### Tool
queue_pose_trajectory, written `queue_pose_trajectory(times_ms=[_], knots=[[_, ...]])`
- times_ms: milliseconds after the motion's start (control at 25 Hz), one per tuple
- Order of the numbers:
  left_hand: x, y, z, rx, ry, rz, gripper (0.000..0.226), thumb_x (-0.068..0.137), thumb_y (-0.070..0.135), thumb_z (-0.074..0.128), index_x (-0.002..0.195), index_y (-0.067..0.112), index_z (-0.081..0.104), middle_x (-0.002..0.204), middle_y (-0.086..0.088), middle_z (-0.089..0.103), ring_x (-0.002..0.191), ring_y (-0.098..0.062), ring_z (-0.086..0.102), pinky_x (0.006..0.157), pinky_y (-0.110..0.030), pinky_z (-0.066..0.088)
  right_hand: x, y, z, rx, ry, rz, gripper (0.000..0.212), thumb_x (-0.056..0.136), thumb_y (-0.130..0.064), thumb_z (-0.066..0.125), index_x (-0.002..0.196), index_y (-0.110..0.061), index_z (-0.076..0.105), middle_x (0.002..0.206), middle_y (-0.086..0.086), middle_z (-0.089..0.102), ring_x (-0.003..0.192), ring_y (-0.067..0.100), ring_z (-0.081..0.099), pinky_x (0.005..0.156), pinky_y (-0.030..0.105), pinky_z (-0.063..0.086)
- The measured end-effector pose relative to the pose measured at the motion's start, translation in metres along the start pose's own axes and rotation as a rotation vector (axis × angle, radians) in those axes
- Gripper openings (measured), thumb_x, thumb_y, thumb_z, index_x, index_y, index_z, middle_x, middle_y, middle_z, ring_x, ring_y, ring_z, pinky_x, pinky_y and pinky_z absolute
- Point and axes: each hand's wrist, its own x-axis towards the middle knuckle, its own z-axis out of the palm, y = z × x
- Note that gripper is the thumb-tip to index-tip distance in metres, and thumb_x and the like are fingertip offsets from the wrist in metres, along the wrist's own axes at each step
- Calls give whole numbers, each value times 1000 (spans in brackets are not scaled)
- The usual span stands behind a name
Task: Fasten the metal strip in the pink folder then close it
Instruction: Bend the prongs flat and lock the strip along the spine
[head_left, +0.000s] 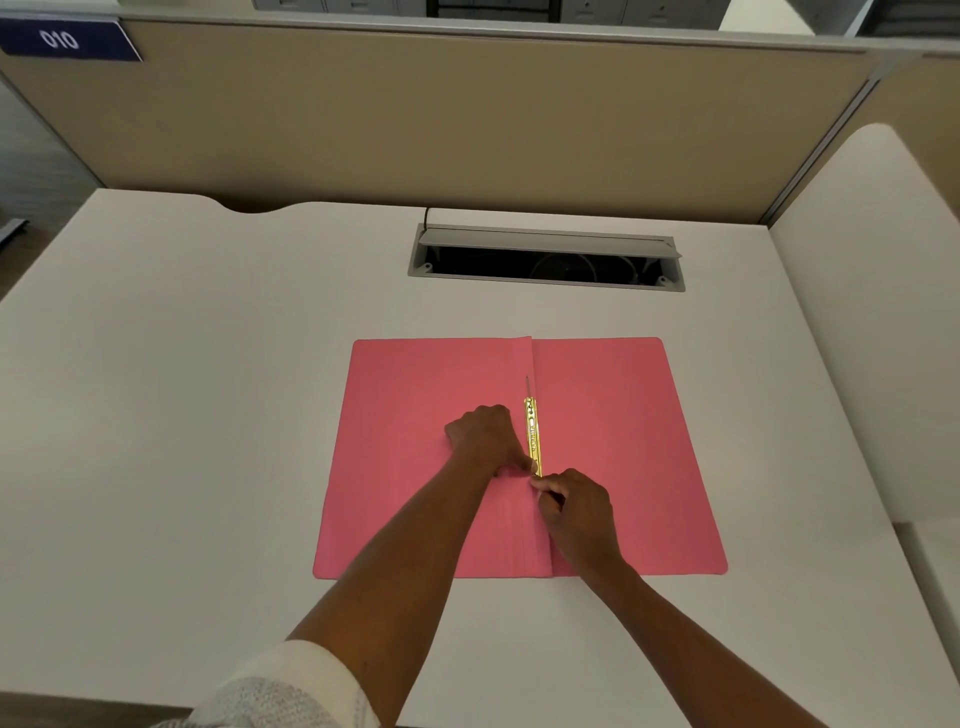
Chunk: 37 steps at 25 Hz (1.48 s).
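Note:
A pink folder (613, 441) lies open and flat on the white desk (208, 415), its spine running away from me. Along the spine sits a gold metal strip (533, 434), with a thin prong sticking out at its far end. My left hand (485, 439) rests fisted on the left leaf, its thumb pressing the strip's near end. Just below, my right hand (574, 512) pinches the near tip of the strip between thumb and fingers. The near end of the strip is hidden under my fingertips.
An open cable hatch (545, 257) with a raised grey lid is set in the desk behind the folder. Beige partition walls (415, 119) close the back and right. A blue sign reading 010 (65, 39) hangs at top left.

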Motion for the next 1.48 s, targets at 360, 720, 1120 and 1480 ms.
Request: queue_pose_trajectory(times_ms=[360, 720, 1120, 1480], knots=[[-1, 5, -1, 8, -5, -29, 74, 63, 54, 84, 119, 16, 55, 111, -3, 64, 107, -27, 62, 91, -41, 46, 3, 7, -7, 52, 29, 35, 21, 85, -1, 66, 96, -14, 78, 90, -1, 77, 76, -3, 58, 75, 4, 38], [-4, 6, -3, -7, -22, -38, 73, 63, 54, 84, 119, 16, 55, 110, -3, 64, 105, -26, 62, 94, -42, 48, -11, 9, -2, -5, 90, 13, 14, 84, -3, 70, 93, -12, 78, 83, 1, 75, 73, 9, 64, 72, 16, 47], [-7, 6, -5, 3, -9, -37, 71, 64, 54, 83, 117, 16, 56, 110, -3, 65, 104, -26, 62, 92, -41, 47, -18, 2, 8, 6, 81, 4, 17, 86, -2, 69, 99, -8, 76, 90, 5, 76, 79, 13, 67, 79, 18, 50], [-11, 4, -4, 6, 9, -23, 63, 63, 49, 83, 112, 17, 58, 104, -1, 66, 100, -25, 64, 92, -41, 48, 21, 34, -21, -241, 82, -64, 34, 95, -19, 57, 126, -8, 60, 127, 11, 63, 118, 28, 59, 101, 34, 46]])
